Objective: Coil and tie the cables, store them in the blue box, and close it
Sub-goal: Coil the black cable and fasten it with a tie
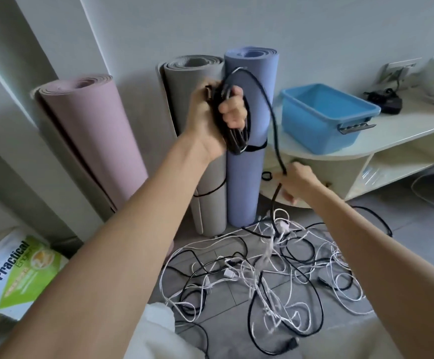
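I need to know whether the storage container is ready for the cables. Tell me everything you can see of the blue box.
The blue box is a rectangular tub, apparently plastic, standing upright and open with no lid in view. Its inside looks empty. A grey clip handle hangs on its near end. It sits on a cream shelf unit, right of the rolled blue mat; neither hand touches it.

Left hand (pixel 212 117) at 12 o'clock grips a black cable coil (pixel 232 130), its loose end arcing down to the right hand (pixel 297 181) pinching it at 3 o'clock, open blue box (pixel 324 117) on the shelf (pixel 417 125) at 2 o'clock, tangled cables (pixel 270 268) on the floor at 6 o'clock.
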Motion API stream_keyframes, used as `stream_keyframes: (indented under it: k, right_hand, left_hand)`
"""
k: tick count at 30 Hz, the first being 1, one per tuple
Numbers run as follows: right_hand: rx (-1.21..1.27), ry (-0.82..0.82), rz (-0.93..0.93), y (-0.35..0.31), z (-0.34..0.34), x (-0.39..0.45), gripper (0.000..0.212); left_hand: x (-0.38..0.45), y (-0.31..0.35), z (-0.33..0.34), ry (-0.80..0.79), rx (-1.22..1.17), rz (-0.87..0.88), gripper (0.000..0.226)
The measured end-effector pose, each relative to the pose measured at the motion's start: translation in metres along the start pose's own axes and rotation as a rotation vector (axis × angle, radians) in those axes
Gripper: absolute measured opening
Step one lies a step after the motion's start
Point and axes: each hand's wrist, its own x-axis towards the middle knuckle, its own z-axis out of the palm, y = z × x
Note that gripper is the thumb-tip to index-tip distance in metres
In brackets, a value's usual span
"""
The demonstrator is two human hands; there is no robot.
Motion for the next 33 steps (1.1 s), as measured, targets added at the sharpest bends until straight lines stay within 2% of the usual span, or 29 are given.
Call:
stream_keyframes:
  k: [2, 4, 5, 6, 7, 10, 11, 12, 14, 15, 16, 17, 19, 20, 21, 22, 24, 25, 26, 28, 29, 30, 31, 33]
  right_hand:
    - [0.483, 0.203, 0.011, -0.014, -0.020, -0.001, 0.029]
    - [0.849, 0.418, -0.159, -0.038, -0.050, 0.000, 0.027]
    - [0.947, 0.469, -0.285, -0.052, -0.061, -0.002, 0.026]
    - [0.961, 0.441, -0.372, -0.063, -0.064, -0.006, 0.026]
    - [0.878, 0.338, -0.376, -0.068, -0.055, -0.007, 0.025]
    - [0.336, -0.193, -0.171, -0.058, -0.010, -0.025, 0.026]
    - [0.290, -0.211, -0.142, -0.053, -0.005, -0.024, 0.025]
    - [0.337, -0.116, -0.121, -0.049, -0.009, -0.021, 0.023]
    - [0.568, 0.316, -0.162, -0.049, -0.037, -0.012, 0.020]
    - [0.690, 0.459, -0.235, -0.053, -0.052, -0.009, 0.019]
    - [0.757, 0.458, -0.295, -0.056, -0.058, -0.009, 0.020]
    - [0.700, 0.353, -0.308, -0.057, -0.054, -0.009, 0.021]
    - [0.413, -0.105, -0.207, -0.052, -0.025, -0.015, 0.025]
    - [0.354, -0.244, -0.163, -0.048, -0.015, -0.017, 0.027]
    - [0.370, -0.245, -0.134, -0.045, -0.012, -0.017, 0.029]
    - [0.425, -0.094, -0.123, -0.043, -0.015, -0.013, 0.031]
    - [0.511, 0.394, -0.167, -0.037, -0.033, -0.002, 0.031]
    - [0.486, 0.463, -0.165, -0.032, -0.039, 0.006, 0.030]
    - [0.370, 0.366, -0.148, -0.026, -0.041, 0.008, 0.029]
    - [-0.077, -0.053, -0.054, -0.013, -0.022, 0.001, 0.025]
    - [-0.225, -0.194, -0.025, -0.008, -0.015, -0.006, 0.021]
    - [-0.244, -0.235, -0.043, -0.010, -0.013, -0.010, 0.014]
    - [-0.115, -0.177, -0.106, -0.014, -0.019, -0.009, 0.019]
    - [0.443, -0.040, -0.200, -0.030, -0.039, -0.011, 0.053]
  left_hand:
    - [0.000, -0.010, 0.005, 0.025, 0.073, -0.009, 0.022]
    - [0.000, -0.011, 0.005, 0.021, 0.009, 0.029, 0.021]
    - [-0.001, -0.009, 0.004, 0.014, -0.038, 0.055, 0.021]
    - [0.000, -0.007, 0.003, 0.008, -0.073, 0.077, 0.022]
    - [0.001, -0.005, 0.002, 0.006, -0.089, 0.093, 0.022]
    - [0.003, -0.009, -0.004, 0.065, -0.007, 0.081, 0.022]
    - [0.003, -0.011, -0.007, 0.097, 0.030, 0.062, 0.028]
    - [0.004, -0.013, -0.011, 0.126, 0.047, 0.044, 0.035]
    - [0.004, -0.013, -0.016, 0.164, 0.043, 0.048, 0.032]
    - [0.004, -0.012, -0.017, 0.175, 0.049, 0.066, 0.027]
    - [0.003, -0.012, -0.016, 0.186, 0.056, 0.079, 0.022]
    - [0.003, -0.012, -0.015, 0.196, 0.060, 0.084, 0.018]
    - [0.005, -0.016, -0.015, 0.228, 0.061, 0.079, 0.018]
    - [0.006, -0.018, -0.017, 0.251, 0.055, 0.076, 0.023]
    - [0.008, -0.019, -0.018, 0.269, 0.050, 0.075, 0.031]
    - [0.010, -0.020, -0.019, 0.276, 0.043, 0.078, 0.036]
    - [0.013, -0.020, -0.021, 0.282, 0.031, 0.089, 0.041]
    - [0.014, -0.022, -0.021, 0.287, 0.033, 0.090, 0.043]
    - [0.015, -0.023, -0.021, 0.292, 0.042, 0.087, 0.044]
    - [0.015, -0.030, -0.020, 0.287, 0.078, 0.054, 0.038]
    - [0.015, -0.033, -0.020, 0.270, 0.112, 0.027, 0.030]
    - [0.013, -0.034, -0.019, 0.233, 0.148, -0.017, 0.021]
    - [0.011, -0.034, -0.019, 0.180, 0.190, -0.088, 0.018]
    - [0.008, -0.034, -0.021, 0.053, 0.286, -0.256, 0.026]
